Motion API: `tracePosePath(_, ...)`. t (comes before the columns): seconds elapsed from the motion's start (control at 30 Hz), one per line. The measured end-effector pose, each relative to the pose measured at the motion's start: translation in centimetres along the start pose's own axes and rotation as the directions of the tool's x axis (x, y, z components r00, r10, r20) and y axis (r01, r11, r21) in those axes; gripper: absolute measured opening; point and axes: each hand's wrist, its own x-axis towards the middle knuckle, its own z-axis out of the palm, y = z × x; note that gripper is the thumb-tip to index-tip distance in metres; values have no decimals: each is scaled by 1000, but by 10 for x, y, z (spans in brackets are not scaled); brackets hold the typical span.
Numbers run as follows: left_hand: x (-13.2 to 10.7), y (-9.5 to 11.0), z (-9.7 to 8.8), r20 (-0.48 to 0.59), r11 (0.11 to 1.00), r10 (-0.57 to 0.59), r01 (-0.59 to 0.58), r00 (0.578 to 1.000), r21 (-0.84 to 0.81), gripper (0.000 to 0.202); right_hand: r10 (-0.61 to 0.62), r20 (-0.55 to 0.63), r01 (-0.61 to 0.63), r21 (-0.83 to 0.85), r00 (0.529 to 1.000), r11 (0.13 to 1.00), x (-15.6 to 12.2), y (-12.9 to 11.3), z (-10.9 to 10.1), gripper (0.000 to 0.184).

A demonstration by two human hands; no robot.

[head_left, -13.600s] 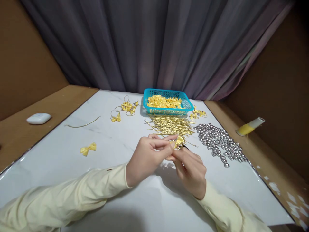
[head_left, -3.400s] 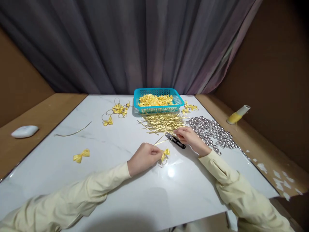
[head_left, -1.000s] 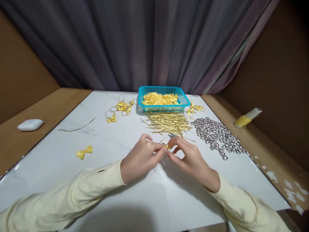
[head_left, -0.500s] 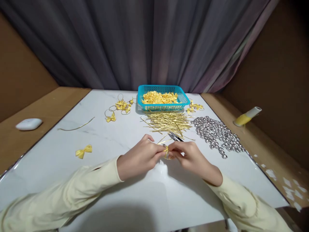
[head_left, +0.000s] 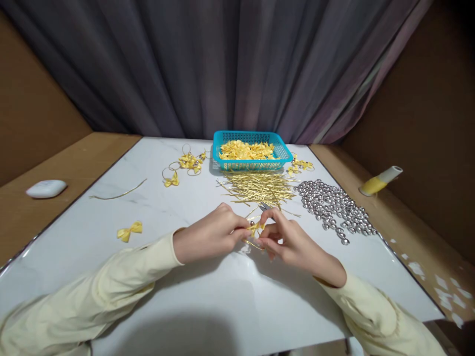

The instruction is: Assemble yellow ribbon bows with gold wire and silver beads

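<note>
Between my hands, just above the table, is a yellow ribbon bow (head_left: pixel 256 229) with a small silvery bead (head_left: pixel 252 223) at its middle. My left hand (head_left: pixel 213 233) pinches it from the left between thumb and fingertips. My right hand (head_left: pixel 293 244) is on the other side, index finger raised and thumb low, with its fingertips at a gold cord (head_left: pixel 253 244) that runs below the bow. Part of that cord is hidden by the fingers. Just beyond the right fingers lie dark-bladed snips (head_left: pixel 264 207), partly covered.
A blue basket (head_left: pixel 252 164) of yellow bows stands at the back, behind a pile of gold cords (head_left: pixel 258 187). Silvery beads (head_left: pixel 334 205) spread to the right. Looped bows (head_left: pixel 190 161), a single bow (head_left: pixel 129 231) and one cord (head_left: pixel 118 192) lie left.
My right fingers have spread and shifted from the bow to the cord below it, the index finger lifting. More of the bow shows now. My left hand keeps its pinch, slightly further left.
</note>
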Motion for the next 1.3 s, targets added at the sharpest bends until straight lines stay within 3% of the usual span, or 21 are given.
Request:
tracePosePath(0.1,0,1,0,-20,1000,-8,8,1000,-2,33,68,32,-72,144,997,987,2,0,1,19)
tracePosePath(0.27,-1,3,0,-21,999,-37,38,999,28,32,166,119,-201,415,979,888,4,1,-2,27)
tracePosePath(0.37,-2,3,0,-16,998,-56,57,998,34,31,121,134,-176,566,984,806,5,0,-7,26)
tracePosePath(0.5,-4,1,1,9,998,-64,64,998,-6,30,-3,178,-140,784,984,604,4,3,-15,25)
tracePosePath(0.63,-4,0,1,-3,998,-59,59,998,-26,30,-60,203,-146,852,977,503,4,6,-17,27)
tracePosePath(1.1,-3,1,1,-16,997,-51,51,999,-51,30,-113,216,-149,893,970,425,5,9,-17,31)
tracePosePath(1.2,-3,1,1,-10,998,-49,49,999,-37,29,-141,179,-105,901,974,421,6,7,-16,26)
tracePosePath(1.3,-3,2,1,-3,998,-53,53,999,-30,28,-99,85,-27,879,991,477,6,5,-14,26)
